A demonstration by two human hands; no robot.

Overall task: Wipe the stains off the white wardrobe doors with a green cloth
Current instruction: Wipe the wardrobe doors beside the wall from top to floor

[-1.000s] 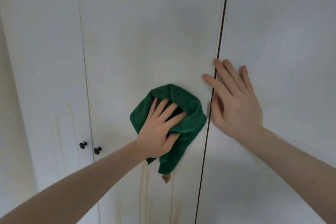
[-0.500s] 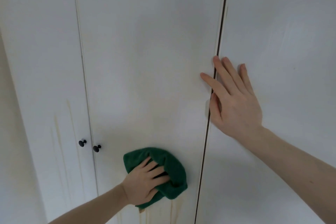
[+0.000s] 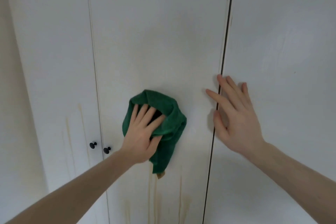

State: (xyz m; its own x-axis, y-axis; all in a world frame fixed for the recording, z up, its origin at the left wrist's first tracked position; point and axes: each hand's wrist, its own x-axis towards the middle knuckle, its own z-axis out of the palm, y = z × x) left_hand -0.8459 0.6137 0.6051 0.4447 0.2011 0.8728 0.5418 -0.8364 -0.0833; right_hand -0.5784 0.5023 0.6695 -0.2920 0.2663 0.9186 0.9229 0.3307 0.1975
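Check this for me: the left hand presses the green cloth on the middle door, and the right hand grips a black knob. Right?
Not quite. The left hand does press the green cloth on the middle door, but the right hand grips no knob: it lies flat, fingers straight, across the gap between doors. The two black knobs sit untouched further left, as the head view shows.

Bare door face (image 3: 154,32) above the cloth (image 3: 169,114); two black knobs (image 3: 100,147) low left.

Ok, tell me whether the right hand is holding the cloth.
No: the right hand lies flat and bare across the gap between two doors, while the left hand presses the green cloth.
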